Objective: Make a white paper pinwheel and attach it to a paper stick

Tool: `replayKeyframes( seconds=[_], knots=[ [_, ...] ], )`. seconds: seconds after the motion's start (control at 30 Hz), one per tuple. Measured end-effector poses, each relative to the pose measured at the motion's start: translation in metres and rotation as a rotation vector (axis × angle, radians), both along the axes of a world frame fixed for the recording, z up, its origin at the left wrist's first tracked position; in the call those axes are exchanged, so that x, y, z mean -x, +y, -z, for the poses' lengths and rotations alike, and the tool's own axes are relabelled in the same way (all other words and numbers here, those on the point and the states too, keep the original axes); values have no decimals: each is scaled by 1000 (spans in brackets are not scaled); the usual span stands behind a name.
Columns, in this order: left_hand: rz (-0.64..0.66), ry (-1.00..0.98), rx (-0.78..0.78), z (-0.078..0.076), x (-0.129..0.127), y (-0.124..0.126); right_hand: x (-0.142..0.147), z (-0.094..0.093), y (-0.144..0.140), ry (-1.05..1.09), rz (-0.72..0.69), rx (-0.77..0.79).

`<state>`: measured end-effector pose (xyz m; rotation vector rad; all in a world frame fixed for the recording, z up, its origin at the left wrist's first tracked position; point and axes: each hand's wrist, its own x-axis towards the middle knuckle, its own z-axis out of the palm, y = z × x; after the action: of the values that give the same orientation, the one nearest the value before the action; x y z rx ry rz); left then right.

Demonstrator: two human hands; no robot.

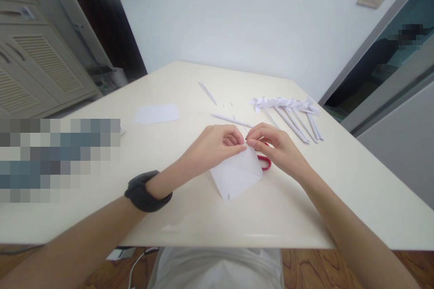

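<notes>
My left hand (213,144) and my right hand (276,146) meet at the middle of the cream table (190,216). Both pinch the top corner of a white sheet of paper (237,176) that hangs down toward me, partly folded. A dark wristband (145,192) sits on my left wrist. Under my right hand lies a pair of red-handled scissors (266,162), mostly hidden by the hand and the paper.
A row of several rolled white paper sticks with folded tops (291,113) lies at the right rear. Two single paper rolls (232,120) (207,92) and a flat white sheet (157,113) lie further back. A cabinet (37,63) stands at the left.
</notes>
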<state>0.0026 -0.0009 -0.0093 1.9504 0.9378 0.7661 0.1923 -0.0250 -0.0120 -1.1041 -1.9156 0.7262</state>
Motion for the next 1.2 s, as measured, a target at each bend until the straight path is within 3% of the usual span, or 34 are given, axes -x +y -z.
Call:
replayKeyframes(
  seconds=[1.2],
  knots=[
    [5, -28, 41, 3, 0, 4, 0, 3, 2, 46, 3, 3]
  ],
)
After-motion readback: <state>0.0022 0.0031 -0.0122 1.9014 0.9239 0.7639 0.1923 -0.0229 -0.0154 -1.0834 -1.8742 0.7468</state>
